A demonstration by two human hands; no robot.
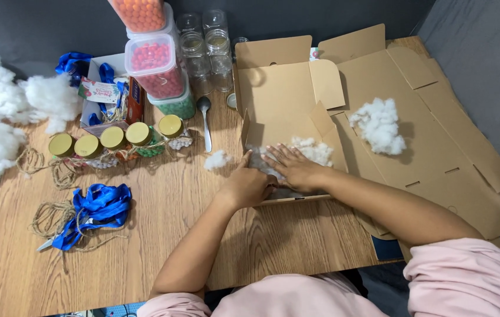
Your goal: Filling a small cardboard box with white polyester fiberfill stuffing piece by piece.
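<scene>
Two hands: both are at the open cardboard box [285,117] near the middle of the bench [162,235].
Left hand [249,185]: rests against the box's near left wall, thumb raised along the cardboard edge; its grip is loosely curled and holds nothing that I can see.
Right hand [294,164]: lies flat inside the box, fingers spread wide, pressing on the white stuffing [314,149] that lines the floor of the box; it clasps nothing.
Stuffing inside the box: spread along the near half of the floor, partly under the palm; there may be a clear wrap over it, but the view is too blurred to be sure.
Loose tuft [217,159]: lies on the bench just left of the box, apart from both hands.
Second clump [379,125]: sits on the flat unfolded cardboard [438,147] to the right.
Jars with gold lids [115,141]: a row stands well to the left, among twine.
Spoon [205,120]: lies between the jars and the box.
Blue ribbon [98,208]: heaped near the left front of the bench.
Risk: the near wall could buckle or fold outward, in my judgement, if the palm presses hard while the left hand slackens.
Risk: stuffing may spill over the low near edge, since it is pushed toward that side.
</scene>
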